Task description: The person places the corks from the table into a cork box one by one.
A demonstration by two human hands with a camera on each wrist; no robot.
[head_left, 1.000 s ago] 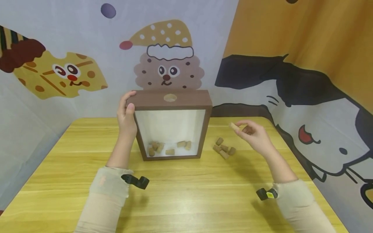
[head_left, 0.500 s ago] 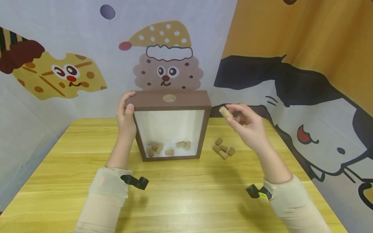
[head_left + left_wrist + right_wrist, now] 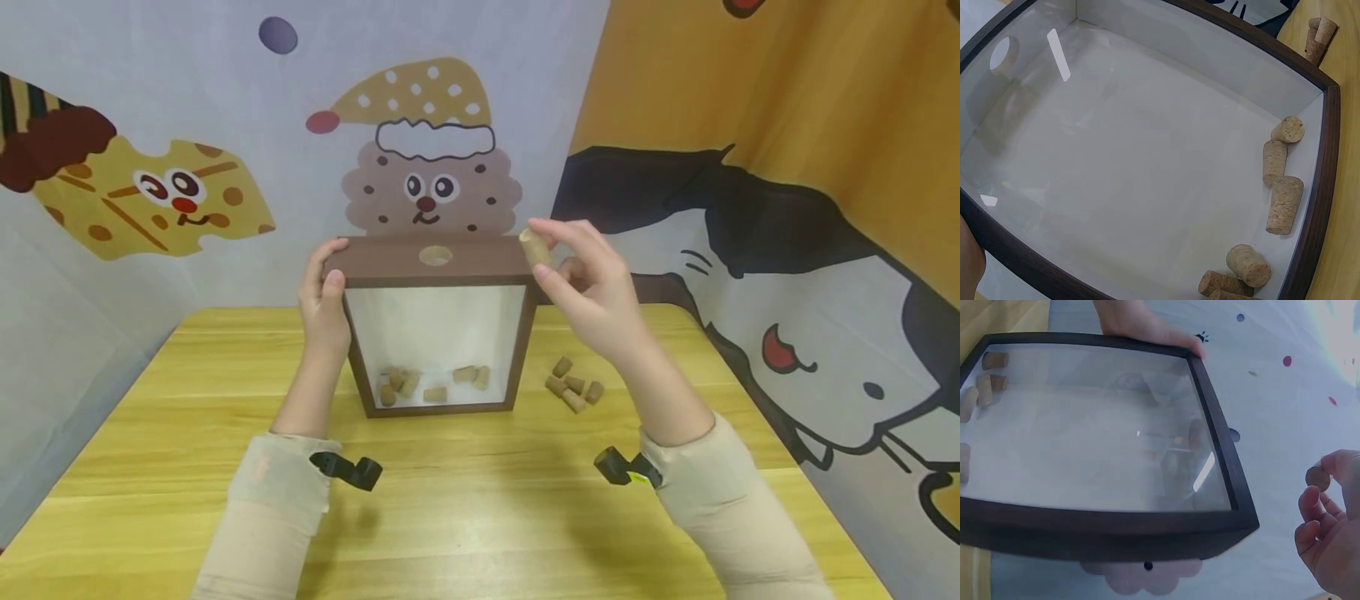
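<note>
A brown-framed box [image 3: 480, 261] with a clear front and a round hole [image 3: 436, 256] in its top stands upright on the table. My left hand [image 3: 324, 304] grips its upper left corner, thumb on the front edge. Between thumb and fingertips of my right hand [image 3: 592, 287] a cork [image 3: 535, 248] is pinched, near the box's top right corner. The right wrist view shows that cork [image 3: 1318, 479] end-on, apart from the frame. Several corks [image 3: 1285, 205] lie along the bottom inside the box.
On the wooden table [image 3: 450, 500], several loose corks [image 3: 573, 385] lie to the right of the box. A cloth printed with cartoon figures [image 3: 431, 187] hangs close behind it.
My right hand has risen and moved left with the cork, from above the table's right side to the box's top right corner. The left hand and box have stayed put.
</note>
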